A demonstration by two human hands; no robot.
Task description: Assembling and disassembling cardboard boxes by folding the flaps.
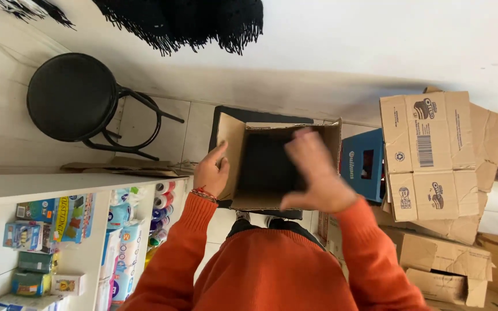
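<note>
I am holding an open cardboard box (272, 167) in front of my chest, above the tiled floor (200, 129), with its mouth turned up toward me so that I am looking straight down into its dark, empty-looking inside. My left hand (210, 173) is gripping the box's left wall, with the fingers (217, 154) curled over the upright flap, which is keeping that side from folding in and is carrying the weight there. My right hand (315, 173) is hovering over the right half of the opening, blurred, with its fingers (304, 144) spread and the thumb pointing down toward the near edge; I cannot tell whether they are pressing on the box's rim or only passing above it, but they are closed on nothing that I can see. The box is staying tilted a little toward me, so the far flaps are standing up against the white wall behind. To my right, flattened and stacked cardboard cartons (433, 155) are leaning in a pile, with a blue crate (364, 164) just beside my box, wedged between it and the pile. To my left, a black round stool (73, 95) is standing well apart by the wall, and nearer to me a white shelf unit (59, 184) is carrying packets and rolls of household goods. A dark fringed cloth (191, 20) is hanging at the top of the view.
</note>
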